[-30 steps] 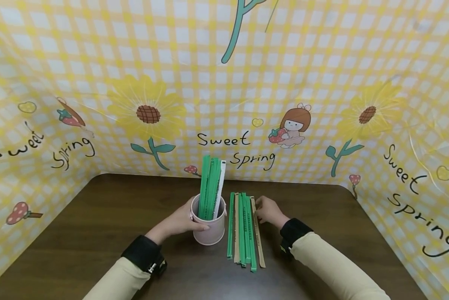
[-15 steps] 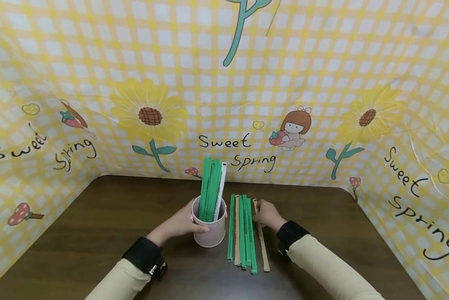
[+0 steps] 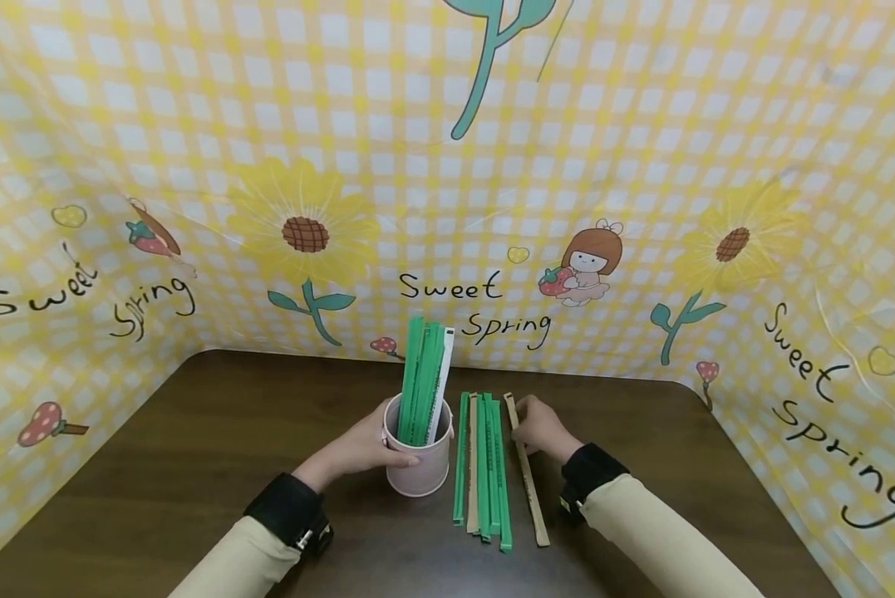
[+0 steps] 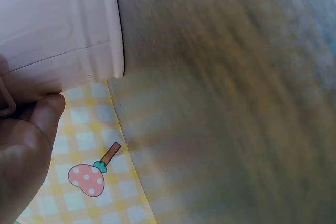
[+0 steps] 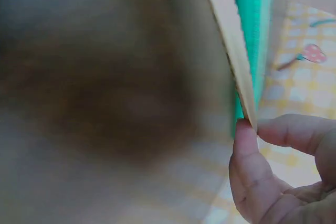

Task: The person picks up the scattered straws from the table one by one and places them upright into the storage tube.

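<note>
Fingers of our right hand (image 3: 540, 428) pinch the far end of a tan paper-wrapped stick (image 3: 528, 475), angled apart from the row of green sticks (image 3: 484, 465) on the dark wooden table (image 3: 193, 448). Our left hand (image 3: 357, 448) grips the pink cup (image 3: 420, 469), which holds upright green sticks.

fingers (image 5: 245, 156) pinching tan strip (image 5: 227, 35), green strips (image 5: 251, 24) behind
</note>
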`<state>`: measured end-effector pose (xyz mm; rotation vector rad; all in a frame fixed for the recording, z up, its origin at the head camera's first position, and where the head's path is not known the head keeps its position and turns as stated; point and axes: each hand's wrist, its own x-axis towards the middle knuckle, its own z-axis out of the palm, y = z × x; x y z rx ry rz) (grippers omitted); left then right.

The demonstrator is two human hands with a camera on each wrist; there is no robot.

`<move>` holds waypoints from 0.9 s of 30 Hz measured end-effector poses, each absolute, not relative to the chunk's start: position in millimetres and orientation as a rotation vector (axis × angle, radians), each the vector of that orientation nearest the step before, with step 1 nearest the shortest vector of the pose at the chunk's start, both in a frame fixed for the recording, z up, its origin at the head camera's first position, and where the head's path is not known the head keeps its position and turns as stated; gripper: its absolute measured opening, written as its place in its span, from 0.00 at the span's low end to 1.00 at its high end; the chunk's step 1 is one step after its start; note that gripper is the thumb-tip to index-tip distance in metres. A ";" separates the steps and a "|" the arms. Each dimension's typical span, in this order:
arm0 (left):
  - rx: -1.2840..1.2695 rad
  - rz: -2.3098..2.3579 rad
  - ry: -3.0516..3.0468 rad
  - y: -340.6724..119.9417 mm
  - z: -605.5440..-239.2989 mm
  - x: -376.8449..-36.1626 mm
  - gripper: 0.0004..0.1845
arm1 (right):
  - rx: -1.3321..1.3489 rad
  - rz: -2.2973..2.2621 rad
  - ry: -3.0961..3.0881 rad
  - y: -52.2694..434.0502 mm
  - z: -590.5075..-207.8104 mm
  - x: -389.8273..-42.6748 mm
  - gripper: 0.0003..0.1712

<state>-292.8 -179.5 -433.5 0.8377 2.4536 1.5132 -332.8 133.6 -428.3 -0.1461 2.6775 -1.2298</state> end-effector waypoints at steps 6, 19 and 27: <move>0.859 1.529 2.453 -178.9 -436.9 -292.9 0.55 | -0.215 -1.639 2.534 127.8 -383.2 -334.8 0.34; 0.833 1.487 2.494 -179.0 -432.1 -292.1 0.59 | -0.583 -2.355 2.354 70.3 -309.0 -320.5 0.35; 0.796 1.501 2.475 -179.3 -432.7 -291.8 0.59 | -0.739 -2.014 2.562 54.9 -344.0 -313.5 0.33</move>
